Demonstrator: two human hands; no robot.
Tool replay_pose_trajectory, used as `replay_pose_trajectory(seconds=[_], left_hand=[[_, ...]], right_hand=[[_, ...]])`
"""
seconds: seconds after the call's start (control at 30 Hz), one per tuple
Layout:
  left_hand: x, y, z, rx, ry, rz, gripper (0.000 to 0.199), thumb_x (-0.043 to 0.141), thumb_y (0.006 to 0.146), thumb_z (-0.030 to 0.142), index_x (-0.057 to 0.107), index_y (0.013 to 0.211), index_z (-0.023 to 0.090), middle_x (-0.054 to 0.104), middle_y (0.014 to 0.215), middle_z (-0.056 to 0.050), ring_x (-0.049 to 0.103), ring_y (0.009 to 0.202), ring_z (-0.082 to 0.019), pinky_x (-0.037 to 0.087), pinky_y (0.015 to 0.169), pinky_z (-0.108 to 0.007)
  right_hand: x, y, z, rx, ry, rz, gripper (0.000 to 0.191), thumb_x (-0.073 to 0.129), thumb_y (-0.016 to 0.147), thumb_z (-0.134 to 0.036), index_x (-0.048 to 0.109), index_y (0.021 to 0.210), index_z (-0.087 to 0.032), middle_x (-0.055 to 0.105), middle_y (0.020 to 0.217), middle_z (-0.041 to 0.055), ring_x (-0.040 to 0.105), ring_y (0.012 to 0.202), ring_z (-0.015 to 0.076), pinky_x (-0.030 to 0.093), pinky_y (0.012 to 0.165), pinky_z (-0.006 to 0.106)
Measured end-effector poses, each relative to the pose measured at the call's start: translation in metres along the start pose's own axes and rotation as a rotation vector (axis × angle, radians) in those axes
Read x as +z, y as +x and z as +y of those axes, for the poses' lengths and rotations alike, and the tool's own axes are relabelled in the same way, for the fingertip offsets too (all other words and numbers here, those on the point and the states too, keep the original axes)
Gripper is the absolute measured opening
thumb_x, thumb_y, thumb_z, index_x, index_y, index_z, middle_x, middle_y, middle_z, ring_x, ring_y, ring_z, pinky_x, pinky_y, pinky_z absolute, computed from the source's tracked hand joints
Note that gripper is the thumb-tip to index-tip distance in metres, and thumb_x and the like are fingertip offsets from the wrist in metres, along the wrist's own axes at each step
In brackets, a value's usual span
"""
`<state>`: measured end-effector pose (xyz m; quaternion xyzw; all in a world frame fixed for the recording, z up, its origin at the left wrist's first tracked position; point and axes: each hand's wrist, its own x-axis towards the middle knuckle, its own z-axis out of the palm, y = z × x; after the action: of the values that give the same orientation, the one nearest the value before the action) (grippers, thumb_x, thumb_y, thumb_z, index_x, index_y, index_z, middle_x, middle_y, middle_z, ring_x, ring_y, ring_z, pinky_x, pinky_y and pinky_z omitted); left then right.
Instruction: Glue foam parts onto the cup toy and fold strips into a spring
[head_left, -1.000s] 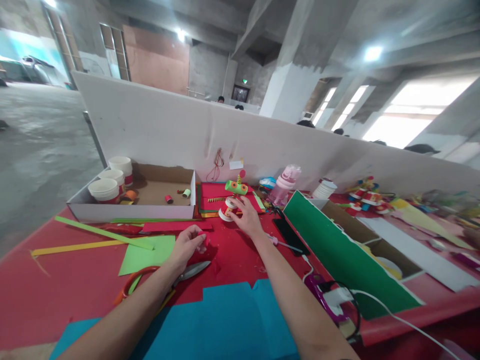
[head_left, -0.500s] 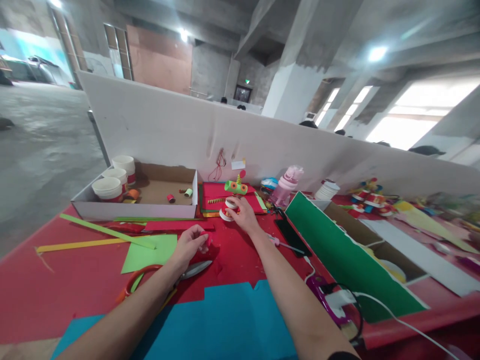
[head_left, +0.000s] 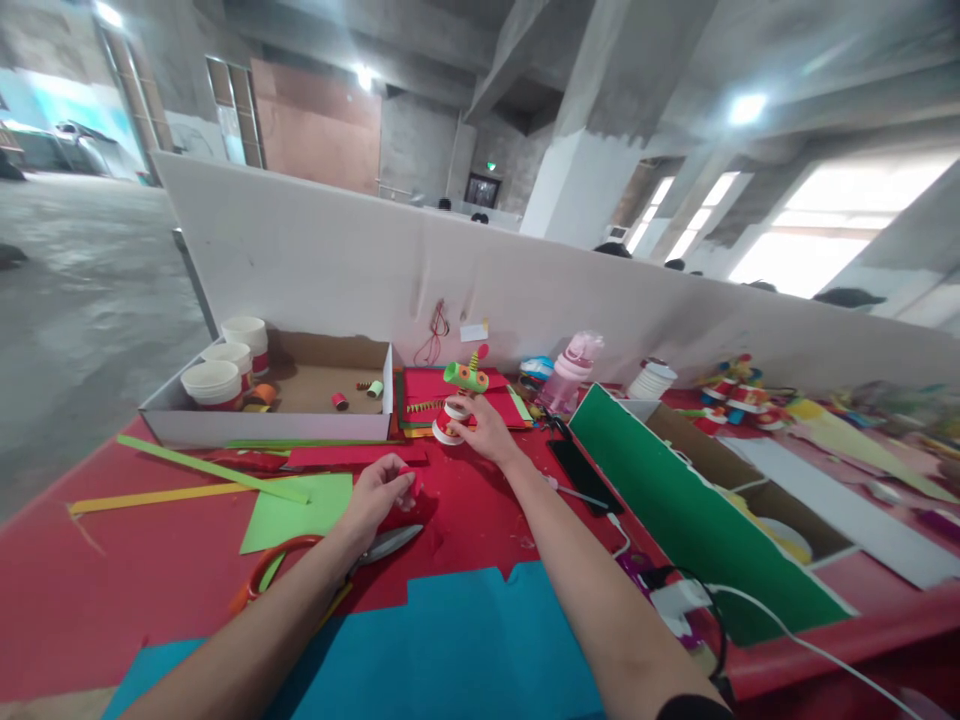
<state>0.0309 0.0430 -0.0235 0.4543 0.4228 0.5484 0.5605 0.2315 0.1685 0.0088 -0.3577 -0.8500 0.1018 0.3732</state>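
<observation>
Paper-cup robot point(head_left: 444, 430): where, pointing how?
Near far edge of table point(head_left: 67, 600); long axis roughly upright, spring arm point(head_left: 424, 406) toward left edge.
Grip?
Right hand point(head_left: 481, 425) clamped on it; left hand point(head_left: 381, 492) pinching red scrap point(head_left: 410, 480).

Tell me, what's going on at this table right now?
A person's right hand holds a red-and-white cup figure with a green tube on top. The left hand pinches something small and red, its shape hard to tell. Orange-handled scissors lie partly hidden behind the left forearm, with a blue sheet nearer the person.
</observation>
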Motion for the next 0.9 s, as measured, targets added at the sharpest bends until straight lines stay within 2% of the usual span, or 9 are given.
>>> replay_pose_trajectory(seconds=[0.37,0.67,0.9], left_hand=[[-0.001,0.000,-0.002,-0.007,0.016,-0.002,0.019,0.064,0.073,0.030,0.050,0.069,0.018,0.056,0.049,0.004,0.048,0.045,-0.009,0.039,0.050,-0.021],[-0.001,0.000,-0.003,-0.006,0.038,0.007,0.020,0.064,0.073,0.032,0.049,0.069,0.018,0.056,0.047,0.003,0.048,0.045,-0.010,0.038,0.050,-0.022],[-0.001,0.000,-0.003,-0.019,0.034,0.018,0.020,0.065,0.071,0.032,0.050,0.070,0.018,0.057,0.048,0.003,0.049,0.044,-0.010,0.039,0.050,-0.022]], right_hand=[[-0.004,-0.001,0.001,0.009,-0.004,0.004,0.041,0.067,0.080,-0.029,0.056,0.120,-0.027,0.056,0.105,0.0058,0.055,0.103,0.0217,0.043,0.094,0.037],[-0.019,-0.003,-0.009,0.000,-0.032,0.021,0.039,0.065,0.082,-0.030,0.058,0.120,-0.026,0.058,0.104,0.0069,0.057,0.100,0.0214,0.045,0.092,0.036],[-0.030,-0.016,-0.008,-0.007,-0.123,0.015,0.047,0.065,0.082,-0.037,0.054,0.127,-0.028,0.055,0.128,0.0079,0.048,0.122,0.0242,0.037,0.104,0.041]])
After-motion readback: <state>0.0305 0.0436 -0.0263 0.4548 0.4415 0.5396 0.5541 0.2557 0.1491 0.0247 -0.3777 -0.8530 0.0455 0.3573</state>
